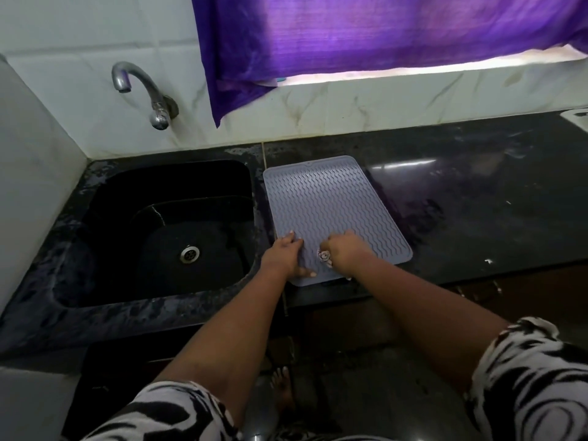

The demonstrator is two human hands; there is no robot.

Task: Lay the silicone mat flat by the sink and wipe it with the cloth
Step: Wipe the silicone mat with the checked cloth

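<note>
Nearest the viewer, two forearms in black-and-white patterned sleeves [525, 386] reach up from 6 o'clock to the near edge of the silicone mat [331, 211]. The mat lies flat on the dark counter [477, 202], just to the 3 o'clock side of the sink [165, 233]; its near end slightly overhangs the counter edge. Judged from this, the laying-out is done and the wiping is at its start, with the whole far stretch toward 12 o'clock yet to cover.

The left hand [284, 257] rests at the mat's near-left corner, fingers spread and pressed flat on the ribbed surface, thumb along the near edge, steadying it. The right hand [345, 251] is curled into a fist around the cloth [325, 257], of which only a small patterned wad shows at the 9 o'clock side of the fist, touching the mat.

Beyond, at 11 o'clock, the tap [143, 90] overhangs the sink; at 12 o'clock hangs a purple curtain [366, 36].
</note>
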